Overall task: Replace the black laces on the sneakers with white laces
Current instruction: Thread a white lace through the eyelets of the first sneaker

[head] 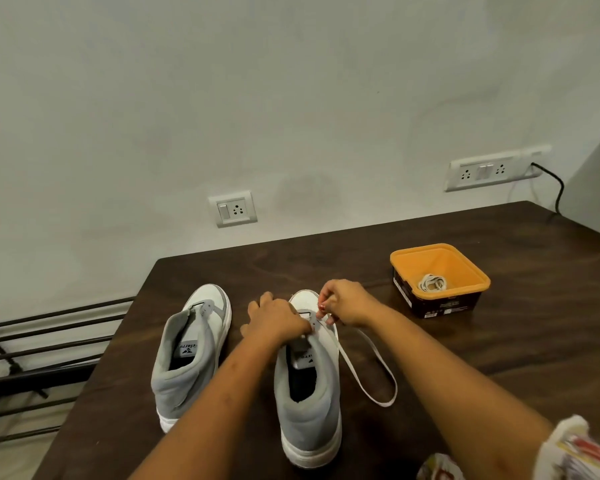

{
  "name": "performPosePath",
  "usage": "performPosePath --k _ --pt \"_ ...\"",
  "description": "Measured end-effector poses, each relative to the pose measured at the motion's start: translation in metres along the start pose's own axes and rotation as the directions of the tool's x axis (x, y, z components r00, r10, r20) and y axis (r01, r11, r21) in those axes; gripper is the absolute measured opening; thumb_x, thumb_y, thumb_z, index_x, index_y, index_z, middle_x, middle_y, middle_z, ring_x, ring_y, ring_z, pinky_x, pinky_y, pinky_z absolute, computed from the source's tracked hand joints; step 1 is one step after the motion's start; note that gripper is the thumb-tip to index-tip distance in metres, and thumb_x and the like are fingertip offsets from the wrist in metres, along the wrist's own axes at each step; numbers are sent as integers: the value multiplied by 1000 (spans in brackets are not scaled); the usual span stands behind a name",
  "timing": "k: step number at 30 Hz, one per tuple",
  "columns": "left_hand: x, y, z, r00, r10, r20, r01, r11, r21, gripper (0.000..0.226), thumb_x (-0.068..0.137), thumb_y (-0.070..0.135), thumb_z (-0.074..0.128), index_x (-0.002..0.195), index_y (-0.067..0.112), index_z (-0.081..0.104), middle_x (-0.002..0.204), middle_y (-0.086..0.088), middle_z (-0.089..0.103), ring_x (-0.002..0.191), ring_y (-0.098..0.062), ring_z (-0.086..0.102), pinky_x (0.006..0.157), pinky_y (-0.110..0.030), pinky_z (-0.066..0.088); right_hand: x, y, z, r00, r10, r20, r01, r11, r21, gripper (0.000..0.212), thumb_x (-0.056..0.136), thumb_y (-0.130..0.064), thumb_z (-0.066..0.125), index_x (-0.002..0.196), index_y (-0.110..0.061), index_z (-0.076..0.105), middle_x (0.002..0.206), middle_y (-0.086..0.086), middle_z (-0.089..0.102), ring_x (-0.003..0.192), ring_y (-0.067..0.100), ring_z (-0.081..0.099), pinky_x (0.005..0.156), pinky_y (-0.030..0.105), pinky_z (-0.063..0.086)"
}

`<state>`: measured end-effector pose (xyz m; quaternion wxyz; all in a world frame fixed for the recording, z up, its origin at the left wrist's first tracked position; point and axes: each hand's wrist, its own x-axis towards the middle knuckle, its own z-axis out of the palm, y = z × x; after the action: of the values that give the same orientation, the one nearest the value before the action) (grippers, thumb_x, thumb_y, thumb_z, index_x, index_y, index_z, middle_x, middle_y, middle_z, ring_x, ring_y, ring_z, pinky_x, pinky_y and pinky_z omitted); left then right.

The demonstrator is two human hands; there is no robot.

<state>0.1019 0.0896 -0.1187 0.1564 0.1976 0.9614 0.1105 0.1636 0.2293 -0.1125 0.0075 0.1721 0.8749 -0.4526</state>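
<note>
Centre of frame: sneaker [312, 403] being threaded with white lace [381, 404].
Lace end pinched by right hand [347, 303], upper gripped by left hand [278, 318]; lace is best kept flat, untwisted.

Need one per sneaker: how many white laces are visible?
2: a loose lace trails from the right sneaker; a coiled lace lies in the orange tub. Others may be hidden.

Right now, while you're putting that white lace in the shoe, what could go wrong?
The loose white lace loops across the table, so it might twist or end up uneven. The right hand pinches it by a small eyelet; the tip might miss. The left hand holds the sneaker; if it slips, the shoe could tip.
</note>
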Motion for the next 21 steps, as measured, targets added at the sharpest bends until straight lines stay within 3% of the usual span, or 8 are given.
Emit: performPosePath --k 3,6,9,13,16,21 --pt "9 -2 4 998 30 49 -29 999 -30 40 78 44 59 115 33 67 152 -2 30 143 -25 9 112 -49 19 4 2 5 999 -29 23 34 962 -271 13 90 -6 61 88 -12 72 100 7 71 88 16 65 80 27 54" --pt "9 -1 6 995 69 72 -67 997 -29 36 84 30 54 118 37 64 158 -5 15 146 -28 1 115 -51 15 7 3 11 999 -35 -16 28 939 -342 12 90 -9 64 91 -12 75 102 5 71 93 18 65 82 28 54" --pt "7 -4 12 996 86 -3 -86 992 -96 30 89 28 54 114 39 66 157 -5 16 145 -27 4 114 -46 17 7 4 14 998 -53 -33 37 930 -365 18 91 -6 60 88 -15 75 100 5 72 92 20 66 84 33 56" --pt "9 -11 15 993 68 -93 -87 972 -217 18 87 35 58 100 39 70 144 3 42 140 -23 17 109 -35 18 9 8 17 996 -60 -70 36 950 -311 24 89 -6 61 76 -23 72 92 0 70 88 16 66 83 35 56" --pt "11 -11 17 993 53 -103 -79 959 -271 14 86 35 60 94 35 71 139 6 47 139 -21 18 106 -30 19 10 12 18 992 -73 -106 43 964 -262 30 87 -4 62 69 -28 60 78 -5 61 78 14 62 80 36 56" --pt "6 -5 14 991 80 -107 -104 962 -251 20 90 28 56 103 29 71 137 7 49 141 -19 16 107 -30 16 9 13 18 991 -93 -99 64 963 -263 33 88 -3 58 76 -30 43 77 -2 56 77 20 58 79 38 54"
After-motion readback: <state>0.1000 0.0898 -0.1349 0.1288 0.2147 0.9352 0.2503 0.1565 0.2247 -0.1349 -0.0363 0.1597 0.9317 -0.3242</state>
